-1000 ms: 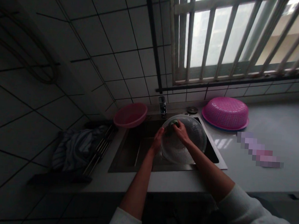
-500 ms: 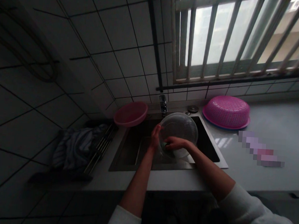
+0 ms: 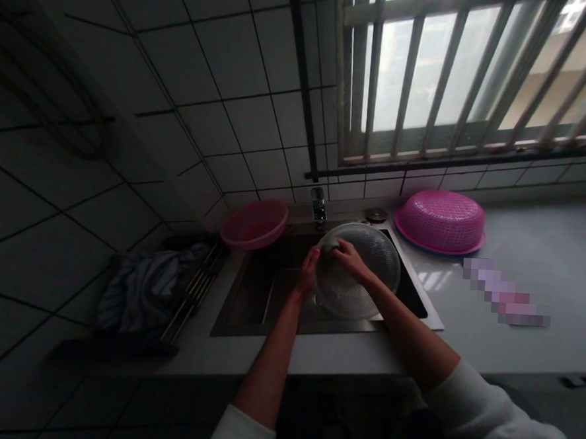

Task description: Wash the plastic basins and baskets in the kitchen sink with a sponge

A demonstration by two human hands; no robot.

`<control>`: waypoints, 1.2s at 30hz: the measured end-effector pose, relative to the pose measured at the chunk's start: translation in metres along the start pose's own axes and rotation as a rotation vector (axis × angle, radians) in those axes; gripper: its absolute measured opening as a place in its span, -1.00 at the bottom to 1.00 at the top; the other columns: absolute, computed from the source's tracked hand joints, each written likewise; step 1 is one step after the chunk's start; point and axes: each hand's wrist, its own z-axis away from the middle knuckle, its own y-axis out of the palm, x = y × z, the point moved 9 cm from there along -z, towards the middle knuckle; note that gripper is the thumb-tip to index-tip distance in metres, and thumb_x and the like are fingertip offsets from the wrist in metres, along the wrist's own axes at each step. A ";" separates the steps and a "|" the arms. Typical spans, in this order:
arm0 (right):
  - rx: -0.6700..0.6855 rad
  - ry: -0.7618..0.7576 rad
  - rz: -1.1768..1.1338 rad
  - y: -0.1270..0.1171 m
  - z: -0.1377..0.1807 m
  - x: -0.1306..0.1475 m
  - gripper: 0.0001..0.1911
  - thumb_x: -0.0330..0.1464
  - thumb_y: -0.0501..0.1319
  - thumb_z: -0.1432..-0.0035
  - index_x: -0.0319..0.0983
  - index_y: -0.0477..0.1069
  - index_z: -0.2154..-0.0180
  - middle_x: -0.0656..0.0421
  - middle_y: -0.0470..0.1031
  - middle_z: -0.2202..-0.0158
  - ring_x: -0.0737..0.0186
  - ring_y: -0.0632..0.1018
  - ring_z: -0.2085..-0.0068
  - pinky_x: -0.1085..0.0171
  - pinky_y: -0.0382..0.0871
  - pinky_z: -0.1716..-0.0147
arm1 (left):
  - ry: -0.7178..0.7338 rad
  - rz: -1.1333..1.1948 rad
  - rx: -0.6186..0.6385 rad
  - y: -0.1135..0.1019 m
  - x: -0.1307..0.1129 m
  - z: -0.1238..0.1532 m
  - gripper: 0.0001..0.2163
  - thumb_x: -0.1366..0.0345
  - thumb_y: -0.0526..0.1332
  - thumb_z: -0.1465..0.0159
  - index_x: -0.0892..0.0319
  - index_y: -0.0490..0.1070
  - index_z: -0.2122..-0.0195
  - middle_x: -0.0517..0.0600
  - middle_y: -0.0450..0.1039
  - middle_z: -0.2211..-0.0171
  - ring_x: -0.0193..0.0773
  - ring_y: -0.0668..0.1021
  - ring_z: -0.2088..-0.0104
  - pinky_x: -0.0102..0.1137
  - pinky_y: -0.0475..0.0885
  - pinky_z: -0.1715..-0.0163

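Note:
Over the steel sink (image 3: 248, 303) I hold a clear glass bowl (image 3: 369, 277) tilted on its side. My left hand (image 3: 308, 268) grips the bowl's left rim, fingers curled round it. My right hand (image 3: 346, 256) is closed on a small greenish scouring pad (image 3: 330, 245) and presses it against the bowl's upper left part. The pad is mostly hidden by my fingers. Both sleeves are pale and pushed back from the wrists.
A tap (image 3: 318, 206) stands behind the sink. A pink basin (image 3: 254, 222) sits at the sink's left back corner, an upturned pink colander (image 3: 442, 221) on the counter (image 3: 543, 261) to the right. A striped cloth (image 3: 140, 289) lies on a rack at left. Tiled wall and barred window behind.
My right hand has moved with the pad from the bowl's lower part up to its upper left rim. The bowl has tipped back a little. My left hand has kept its grip.

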 end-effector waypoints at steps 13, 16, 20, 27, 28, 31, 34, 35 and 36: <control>0.062 0.127 -0.123 0.012 0.004 -0.021 -0.70 -0.15 0.28 -0.10 -0.21 0.45 0.20 0.18 0.50 0.24 0.24 0.49 0.28 0.29 0.45 0.25 | 0.144 -0.034 -0.048 0.002 -0.014 -0.001 -0.57 -0.01 0.28 -0.33 0.17 0.56 -0.08 0.10 0.57 -0.14 0.02 0.43 -0.32 -0.15 0.24 -0.35; -0.125 0.076 -0.134 -0.012 -0.001 -0.012 -0.69 -0.14 0.26 -0.09 -0.21 0.45 0.20 0.17 0.50 0.23 0.21 0.49 0.25 0.28 0.44 0.22 | 0.040 0.046 0.063 0.014 -0.009 0.004 -0.52 0.09 0.29 -0.32 0.12 0.47 -0.24 0.07 0.56 -0.18 0.00 0.45 -0.31 -0.13 0.26 -0.34; 0.251 0.094 0.034 0.020 0.004 -0.014 -0.73 -0.22 0.27 -0.07 -0.26 0.50 0.24 0.18 0.50 0.29 0.24 0.45 0.30 0.29 0.37 0.25 | -0.115 0.124 0.071 0.013 -0.008 0.012 -0.40 0.08 0.28 -0.34 0.05 0.30 -0.38 0.03 0.65 -0.01 -0.04 0.65 -0.03 -0.14 0.49 -0.13; 0.456 0.091 0.105 0.053 0.021 -0.025 -0.73 -0.25 0.30 -0.06 -0.28 0.50 0.22 0.14 0.53 0.24 0.24 0.46 0.27 0.30 0.37 0.25 | -0.304 0.051 0.020 0.006 0.003 0.019 -0.51 -0.09 0.40 -0.25 0.26 0.62 0.06 0.11 0.67 0.31 -0.06 0.71 0.24 -0.32 0.58 0.24; 0.402 0.080 0.082 0.049 0.018 -0.023 -0.72 -0.24 0.30 -0.06 -0.27 0.50 0.21 0.14 0.53 0.23 0.23 0.47 0.26 0.29 0.38 0.23 | -0.286 0.042 0.015 0.006 0.002 0.018 -0.52 -0.09 0.42 -0.23 0.26 0.63 0.06 0.12 0.68 0.28 -0.05 0.70 0.20 -0.30 0.59 0.19; 0.122 0.072 -0.015 0.022 0.006 -0.015 -0.72 -0.19 0.27 -0.09 -0.23 0.46 0.21 0.17 0.50 0.26 0.22 0.45 0.26 0.29 0.40 0.24 | -0.215 0.051 0.053 0.012 -0.001 0.016 -0.49 -0.07 0.44 -0.22 0.21 0.62 -0.04 0.15 0.68 0.07 0.04 0.66 -0.01 -0.18 0.55 -0.05; -0.232 0.061 -0.086 -0.018 0.001 -0.008 -0.72 -0.14 0.22 -0.11 -0.20 0.39 0.23 0.18 0.46 0.27 0.21 0.44 0.26 0.30 0.41 0.24 | -0.171 0.060 0.134 0.021 -0.003 0.014 -0.43 -0.07 0.42 -0.24 0.13 0.55 -0.19 0.14 0.61 -0.11 0.09 0.59 -0.16 -0.08 0.48 -0.17; -0.301 0.054 -0.084 -0.026 0.002 -0.005 -0.72 -0.14 0.21 -0.11 -0.19 0.38 0.23 0.18 0.45 0.27 0.20 0.44 0.25 0.30 0.41 0.25 | -0.168 0.060 0.154 0.023 -0.003 0.014 -0.42 -0.07 0.41 -0.24 0.11 0.53 -0.21 0.14 0.60 -0.12 0.10 0.58 -0.17 -0.07 0.48 -0.17; -0.314 0.044 -0.066 -0.028 0.002 -0.003 -0.72 -0.14 0.20 -0.11 -0.19 0.37 0.22 0.18 0.45 0.28 0.20 0.44 0.25 0.31 0.40 0.25 | -0.169 0.060 0.166 0.023 -0.002 0.014 -0.41 -0.08 0.41 -0.24 0.10 0.52 -0.22 0.15 0.60 -0.13 0.10 0.58 -0.16 -0.07 0.49 -0.16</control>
